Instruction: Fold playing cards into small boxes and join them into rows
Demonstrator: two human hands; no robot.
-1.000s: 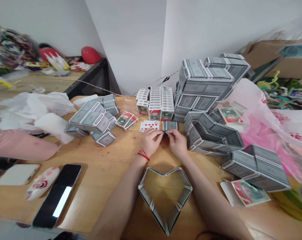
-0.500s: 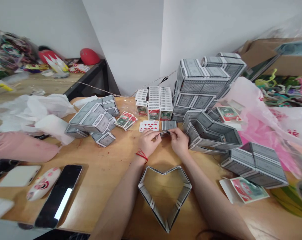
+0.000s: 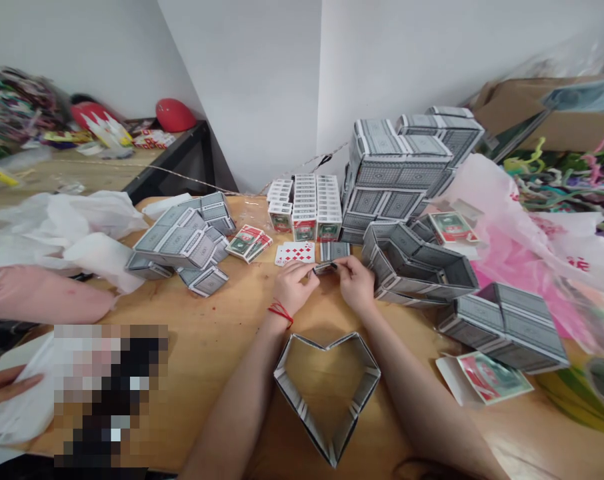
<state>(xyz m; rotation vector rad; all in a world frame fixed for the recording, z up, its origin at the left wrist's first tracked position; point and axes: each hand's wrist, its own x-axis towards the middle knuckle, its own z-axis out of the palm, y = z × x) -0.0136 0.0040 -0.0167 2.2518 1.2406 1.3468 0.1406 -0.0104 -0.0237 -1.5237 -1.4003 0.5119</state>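
My left hand and my right hand meet beyond the middle of the table, each pinching one end of a playing card. The card shows nearly edge-on, so I cannot tell whether it is one card or more. Just past it lie a grey-backed stack of cards and some face-up diamond cards. Between my forearms stands a heart-shaped frame made of grey-backed cards.
Folded-card structures stand at the left and right. Boxed decks are stacked at the back. An opened card box lies right. Another person's hand rests on something white at the left. A pixelated patch hides the area beside it.
Another person's hand has come in at the lower left. The view has shifted slightly. My hands keep their pinch on the card, whose face tilts a little more into sight.
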